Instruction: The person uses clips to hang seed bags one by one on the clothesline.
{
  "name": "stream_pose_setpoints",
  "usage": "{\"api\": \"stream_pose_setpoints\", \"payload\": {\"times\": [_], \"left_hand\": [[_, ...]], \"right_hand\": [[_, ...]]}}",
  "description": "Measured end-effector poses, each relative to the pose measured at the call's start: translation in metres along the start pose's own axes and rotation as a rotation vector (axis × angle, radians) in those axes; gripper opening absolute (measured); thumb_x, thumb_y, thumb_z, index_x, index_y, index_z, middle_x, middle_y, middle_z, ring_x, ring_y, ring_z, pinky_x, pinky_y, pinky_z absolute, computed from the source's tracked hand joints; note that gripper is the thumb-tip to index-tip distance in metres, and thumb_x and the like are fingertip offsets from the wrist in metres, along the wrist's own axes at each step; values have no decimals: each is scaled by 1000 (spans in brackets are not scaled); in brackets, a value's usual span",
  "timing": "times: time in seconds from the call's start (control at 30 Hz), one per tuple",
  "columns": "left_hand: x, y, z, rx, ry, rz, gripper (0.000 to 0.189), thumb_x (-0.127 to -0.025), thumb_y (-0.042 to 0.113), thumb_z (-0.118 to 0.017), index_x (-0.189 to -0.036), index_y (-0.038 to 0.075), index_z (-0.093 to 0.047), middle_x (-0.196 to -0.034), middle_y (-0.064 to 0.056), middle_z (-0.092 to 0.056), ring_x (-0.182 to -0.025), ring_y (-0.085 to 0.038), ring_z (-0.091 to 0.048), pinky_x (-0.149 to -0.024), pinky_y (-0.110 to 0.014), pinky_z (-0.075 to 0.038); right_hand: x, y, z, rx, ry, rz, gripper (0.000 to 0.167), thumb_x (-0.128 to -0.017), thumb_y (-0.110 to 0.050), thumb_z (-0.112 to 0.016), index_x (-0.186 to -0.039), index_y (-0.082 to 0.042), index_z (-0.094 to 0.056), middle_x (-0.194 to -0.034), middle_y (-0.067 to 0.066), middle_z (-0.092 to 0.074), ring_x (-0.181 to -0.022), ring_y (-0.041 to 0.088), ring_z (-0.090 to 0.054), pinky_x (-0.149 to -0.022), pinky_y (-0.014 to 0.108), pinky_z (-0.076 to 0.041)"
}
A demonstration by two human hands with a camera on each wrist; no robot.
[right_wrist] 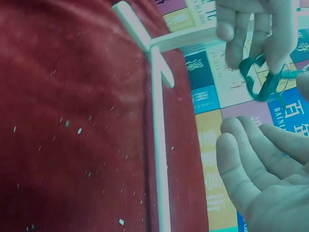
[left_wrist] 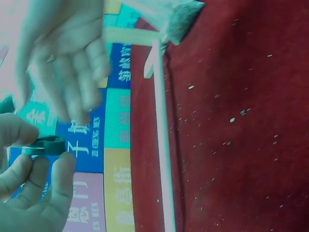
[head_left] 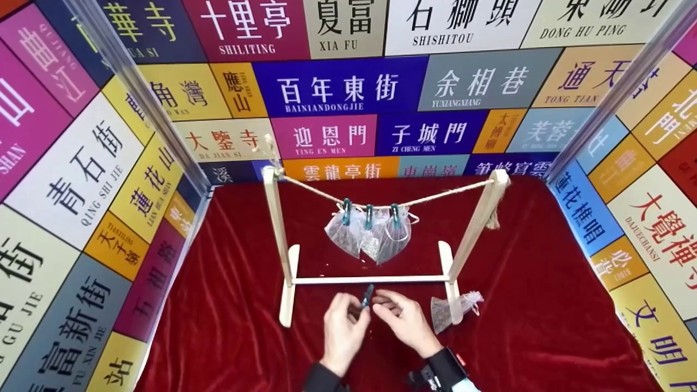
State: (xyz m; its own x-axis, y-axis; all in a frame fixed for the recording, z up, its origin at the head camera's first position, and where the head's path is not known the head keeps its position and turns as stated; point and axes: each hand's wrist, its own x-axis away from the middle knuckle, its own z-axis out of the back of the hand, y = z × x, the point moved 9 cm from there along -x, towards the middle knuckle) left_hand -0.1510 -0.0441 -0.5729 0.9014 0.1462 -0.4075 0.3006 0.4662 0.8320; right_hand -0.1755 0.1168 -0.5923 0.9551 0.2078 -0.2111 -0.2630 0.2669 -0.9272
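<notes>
A dark green clothespin [head_left: 367,295] is pinched between the thumb and fingers of my left hand [head_left: 344,329], in front of the wooden rack's crossbar. Just to its right is my right hand [head_left: 405,321], apart from the clothespin, its fingers loosely extended and holding nothing in the right wrist view. On the rope [head_left: 316,190] hang several white mesh sachets [head_left: 393,239], held by green clothespins [head_left: 369,216]. Another filled mesh sachet [head_left: 444,313] lies by the rack's right foot, beyond my right hand.
The wooden rack [head_left: 370,280] stands on a dark red velvet cloth [head_left: 228,305]. Small pale crumbs [right_wrist: 79,131] are scattered over the cloth. Panels with colourful printed signs [head_left: 340,87] enclose the back and both sides.
</notes>
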Motion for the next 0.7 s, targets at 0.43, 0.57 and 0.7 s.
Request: {"api": "stream_pose_setpoints", "payload": {"times": [0.43,0.57,0.7], "left_hand": [[12,18,-9,-18,-38,-156,26,-72,-3,-76,-89,11,-63,-87,1,-59,-66,-11,-58,-56,-18,-49],[4,12,-6,114,-108,-79,31,-75,-2,-76,-103,10,-68,-96,-4,-63,-76,-15,-62,-57,-32,-55],[-3,16,-4,205,-190,-90,41,-86,6,-81,-124,9,-68,-110,-10,-64,-84,-21,-62,-62,-39,-55]], "right_hand": [[1,1,-1,-60,-63,-81,30,-93,-6,-73,-121,7,-70,-100,16,-76,-88,12,-71,-75,24,-58],[3,-2,3,-23,-58,-44,31,-91,-4,-74,-120,6,-70,-102,16,-75,-86,14,-72,-73,25,-58],[4,-8,4,8,-86,26,33,-89,-2,-75,-121,8,-71,-102,16,-72,-84,14,-72,-73,27,-60]]}}
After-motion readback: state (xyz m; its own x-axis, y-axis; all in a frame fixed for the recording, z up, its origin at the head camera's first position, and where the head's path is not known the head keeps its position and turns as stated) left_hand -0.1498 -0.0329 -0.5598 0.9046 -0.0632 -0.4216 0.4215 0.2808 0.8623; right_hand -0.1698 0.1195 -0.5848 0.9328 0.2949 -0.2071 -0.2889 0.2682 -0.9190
